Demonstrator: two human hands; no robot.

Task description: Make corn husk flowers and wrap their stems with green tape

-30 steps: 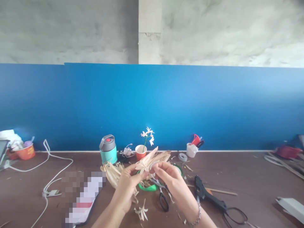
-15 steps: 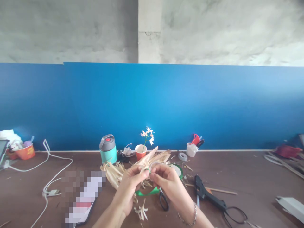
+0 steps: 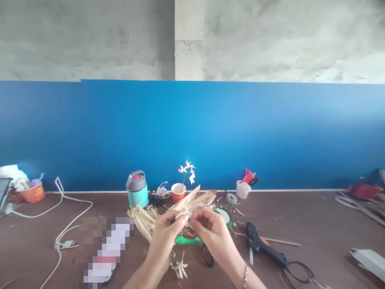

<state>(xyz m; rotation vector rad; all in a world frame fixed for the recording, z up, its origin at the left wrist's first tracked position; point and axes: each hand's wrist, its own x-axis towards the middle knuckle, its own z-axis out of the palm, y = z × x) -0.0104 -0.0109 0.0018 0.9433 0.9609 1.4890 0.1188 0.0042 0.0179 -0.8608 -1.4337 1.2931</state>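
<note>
A grey wall (image 3: 120,40) rises behind a blue panel (image 3: 210,132), and below it stretches a brown desk (image 3: 288,218). Taking the two hands as the clock's centre, with twelve towards the panel, I see the left hand (image 3: 165,229) with thumb and finger closed on a small pale flower (image 3: 181,214), mostly hidden, a bit of green at its base. The right hand (image 3: 215,230) brings its fingertips close beside that green; whether its grip has hold of anything, I can't tell.

Dry husks (image 3: 142,221) spread out at nine o'clock. A turquoise jar (image 3: 137,196) stands at ten, a red-and-white cup (image 3: 178,197) with a flowering sprig (image 3: 188,165) near twelve, and a white cup (image 3: 241,191) of pens at two. At about four lies a black glue gun (image 3: 266,248). A scissors handle (image 3: 205,259) shows at five, and another pale flower (image 3: 181,269) lies loose at six.
</note>
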